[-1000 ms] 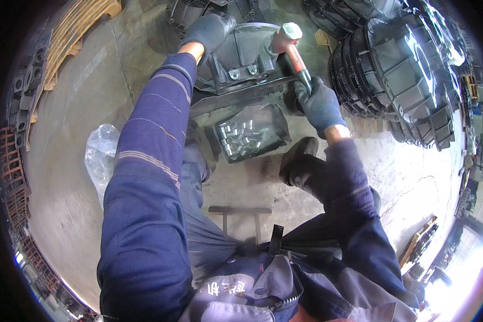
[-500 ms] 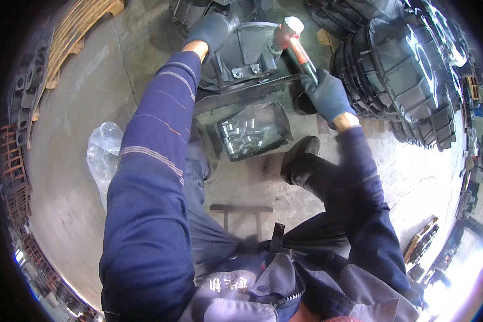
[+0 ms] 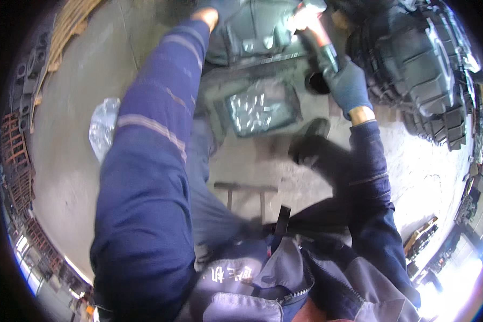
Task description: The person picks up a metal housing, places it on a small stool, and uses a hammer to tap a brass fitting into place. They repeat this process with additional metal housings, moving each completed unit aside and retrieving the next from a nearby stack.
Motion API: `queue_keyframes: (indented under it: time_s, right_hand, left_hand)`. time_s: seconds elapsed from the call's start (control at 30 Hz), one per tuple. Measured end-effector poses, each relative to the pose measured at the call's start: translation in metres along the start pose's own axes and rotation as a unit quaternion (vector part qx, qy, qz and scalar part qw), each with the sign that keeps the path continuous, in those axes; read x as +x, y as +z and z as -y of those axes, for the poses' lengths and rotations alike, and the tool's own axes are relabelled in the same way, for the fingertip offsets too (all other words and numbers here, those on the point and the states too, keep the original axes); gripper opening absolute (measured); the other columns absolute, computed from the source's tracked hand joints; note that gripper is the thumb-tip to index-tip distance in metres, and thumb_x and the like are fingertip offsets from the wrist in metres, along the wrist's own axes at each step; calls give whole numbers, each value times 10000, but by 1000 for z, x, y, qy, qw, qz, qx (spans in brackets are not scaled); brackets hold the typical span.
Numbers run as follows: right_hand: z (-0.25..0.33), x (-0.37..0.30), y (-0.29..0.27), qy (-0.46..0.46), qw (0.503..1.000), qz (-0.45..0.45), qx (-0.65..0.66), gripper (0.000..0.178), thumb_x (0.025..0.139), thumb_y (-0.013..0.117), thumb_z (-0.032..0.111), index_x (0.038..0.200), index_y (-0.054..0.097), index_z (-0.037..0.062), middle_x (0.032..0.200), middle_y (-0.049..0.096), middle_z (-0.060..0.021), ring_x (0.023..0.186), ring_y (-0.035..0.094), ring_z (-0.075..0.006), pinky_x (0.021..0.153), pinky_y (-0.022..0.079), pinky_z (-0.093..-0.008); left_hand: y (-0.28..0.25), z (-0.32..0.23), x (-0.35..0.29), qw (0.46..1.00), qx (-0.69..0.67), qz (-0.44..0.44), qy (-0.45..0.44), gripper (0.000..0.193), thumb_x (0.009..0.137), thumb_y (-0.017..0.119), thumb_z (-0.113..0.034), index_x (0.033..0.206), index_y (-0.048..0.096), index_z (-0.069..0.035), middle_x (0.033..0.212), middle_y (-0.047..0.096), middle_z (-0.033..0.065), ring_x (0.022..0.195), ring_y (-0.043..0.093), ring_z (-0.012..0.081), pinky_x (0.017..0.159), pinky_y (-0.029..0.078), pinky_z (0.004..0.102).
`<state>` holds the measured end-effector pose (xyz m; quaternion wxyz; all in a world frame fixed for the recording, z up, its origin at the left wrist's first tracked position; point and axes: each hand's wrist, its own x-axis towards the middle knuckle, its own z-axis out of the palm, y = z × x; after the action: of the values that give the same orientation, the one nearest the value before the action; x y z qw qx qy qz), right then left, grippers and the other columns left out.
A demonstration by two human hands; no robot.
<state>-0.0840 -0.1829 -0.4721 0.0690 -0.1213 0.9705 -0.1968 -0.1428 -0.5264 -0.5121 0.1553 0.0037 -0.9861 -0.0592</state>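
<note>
My right hand (image 3: 350, 85), in a dark glove, is closed round the black grip of a hammer (image 3: 322, 37) with a red handle and a pale head. The hammer's head is beside the right side of a grey ribbed metal housing (image 3: 252, 29), smeared by glare and motion, so I cannot tell if they touch. At the upper edge is my left hand (image 3: 224, 7), also gloved, next to the housing's left side; its fingers are cut off by the frame. Nearer me lies a dark tray (image 3: 290, 107) with several shiny short metal sleeves (image 3: 252, 110).
Big dark ribbed housings (image 3: 413, 59) are stacked at the right. A clear plastic bag (image 3: 103, 126) lies on the floor at the left, with a wooden pallet (image 3: 64, 32) beyond. A metal stand (image 3: 246, 187) is between my legs.
The view has tilted, so the housing and tray sit higher in the picture and blur. My left hand has mostly slipped past the upper edge. The hammer remains in my right hand.
</note>
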Motion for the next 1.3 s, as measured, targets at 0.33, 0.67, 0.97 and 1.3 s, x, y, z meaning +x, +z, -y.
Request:
queue_keyframes:
  time_s: [0.33, 0.67, 0.97, 1.3]
  right_hand:
    - [-66, -163, 213, 334, 787, 202, 477, 323, 988, 672, 383, 896, 690, 74, 660, 590, 8, 508, 529, -103, 460, 412, -301]
    - [-73, -109, 274, 146, 982, 3, 118, 471, 877, 708, 469, 1065, 745, 39, 990, 759, -198, 964, 737, -367, 836, 564, -459]
    - [-35, -45, 339, 138, 969, 204, -14, 452, 883, 659, 487, 1072, 768, 91, 1121, 739, -216, 1072, 712, -391, 906, 562, -489]
    - [-85, -26, 296, 203, 935, 200, 211, 535, 851, 718, 573, 998, 771, 61, 982, 744, -170, 861, 700, -312, 746, 535, -412]
  left_hand:
    - [-7, -3, 11, 989, -56, 110, -85, 559, 1034, 437, -454, 1002, 750, 8, 1093, 705, 284, 1050, 682, 451, 920, 503, 530]
    - [6, -2, 11, 967, -205, 91, -124, 514, 1045, 438, -393, 948, 735, 15, 990, 710, 295, 902, 699, 439, 805, 509, 492]
    - [2, 15, 6, 981, -150, 89, -80, 541, 1029, 456, -444, 941, 726, 16, 910, 688, 304, 892, 678, 458, 819, 501, 504]
    - [-10, -4, 5, 967, -156, 122, -160, 637, 1000, 405, -535, 1037, 733, 9, 983, 687, 313, 960, 660, 502, 898, 499, 522]
